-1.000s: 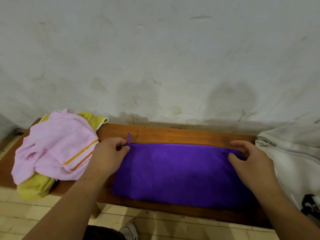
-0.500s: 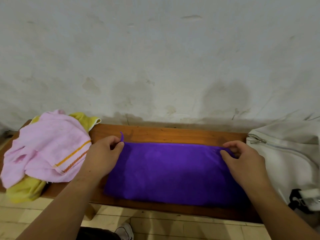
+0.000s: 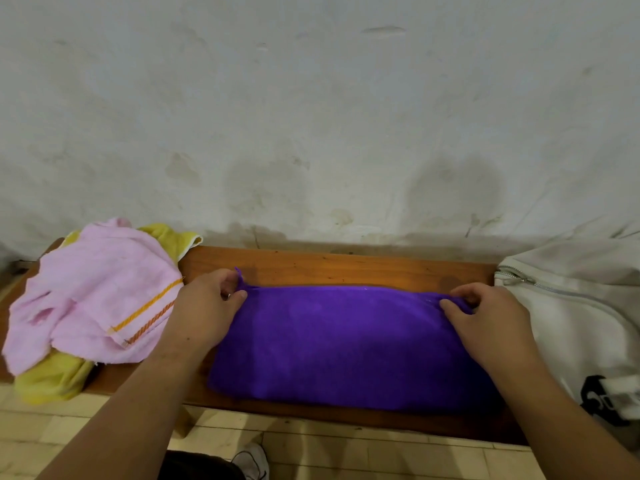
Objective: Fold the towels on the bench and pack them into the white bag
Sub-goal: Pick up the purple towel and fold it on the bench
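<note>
Far left of worktop (image 3: 346,268): pink towel (image 3: 93,299), crumpled, orange stripes near one edge, heaped on a yellow towel (image 3: 52,379) that sticks out behind and below it. Both unfolded; the pile touches the left wrist.

Left hand (image 3: 204,313): thumb and fingers pinched on the far-left corner of the purple towel (image 3: 346,344); a small purple loop (image 3: 238,271) stands up just beside the fingers.

Purple towel: mid-worktop, between the pile and the bag. Lies flat as a long doubled rectangle, smooth surface, near edge close to the worktop's front edge, bare wood strip behind it.

Right hand (image 3: 491,327): fingers curled, gripping the far-right corner, cloth bunched under them.

Right end: white bag (image 3: 581,306), slumped, touching or just beside the towel's right end. Zipper (image 3: 554,289) runs across its top; inside not visible, contents cannot be told. Black-and-white clip (image 3: 609,400) at its lower front.

Behind: stained wall (image 3: 311,116). Below: pale floor tiles (image 3: 346,452), a white shoe (image 3: 254,462).
</note>
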The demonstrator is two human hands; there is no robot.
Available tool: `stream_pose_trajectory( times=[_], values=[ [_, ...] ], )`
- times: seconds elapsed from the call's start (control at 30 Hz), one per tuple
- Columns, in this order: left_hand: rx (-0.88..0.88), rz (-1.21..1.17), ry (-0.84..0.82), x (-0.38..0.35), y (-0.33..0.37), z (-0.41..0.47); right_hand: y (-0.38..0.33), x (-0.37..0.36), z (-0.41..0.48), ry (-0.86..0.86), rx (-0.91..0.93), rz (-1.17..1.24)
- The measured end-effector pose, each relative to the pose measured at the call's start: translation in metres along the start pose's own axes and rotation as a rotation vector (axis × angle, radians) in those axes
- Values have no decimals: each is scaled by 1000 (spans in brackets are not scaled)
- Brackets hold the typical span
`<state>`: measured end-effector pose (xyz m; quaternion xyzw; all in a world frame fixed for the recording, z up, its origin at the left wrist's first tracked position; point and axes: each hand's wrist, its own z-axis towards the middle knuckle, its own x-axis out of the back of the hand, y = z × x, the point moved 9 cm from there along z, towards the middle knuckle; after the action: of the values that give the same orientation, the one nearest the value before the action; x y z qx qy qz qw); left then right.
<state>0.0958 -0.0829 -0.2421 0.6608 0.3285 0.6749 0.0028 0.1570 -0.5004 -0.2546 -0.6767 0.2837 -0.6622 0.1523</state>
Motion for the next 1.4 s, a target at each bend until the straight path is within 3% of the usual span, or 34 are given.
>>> stream_pose_trajectory(
  times=[0.17,0.33,0.43,0.67,0.87,1.07,1.2,1.3,1.4],
  values=[
    [-36,-13,-31,-2,1,0,-3,-2,-2,-34,15,-37],
    [-41,-265,-25,6,-2,2,-10,5,-6,-47,46,-41],
    [-47,-297,-7,11,-1,2,-11,8,-5,-39,77,-69],
    [10,-369,22,17,-16,7,3,3,5,-90,-9,129],
    [59,-333,29,17,-22,7,2,3,2,-109,-37,443],
    [31,-330,3,12,-6,3,5,9,-1,-102,-179,654],
    [-1,-270,33,9,-3,5,8,14,-1,-19,-166,648],
    [-51,-192,53,8,2,3,3,8,-7,-106,-154,621],
    [-221,-6,136,11,28,-14,-6,9,-16,-165,-97,413]
  ],
)
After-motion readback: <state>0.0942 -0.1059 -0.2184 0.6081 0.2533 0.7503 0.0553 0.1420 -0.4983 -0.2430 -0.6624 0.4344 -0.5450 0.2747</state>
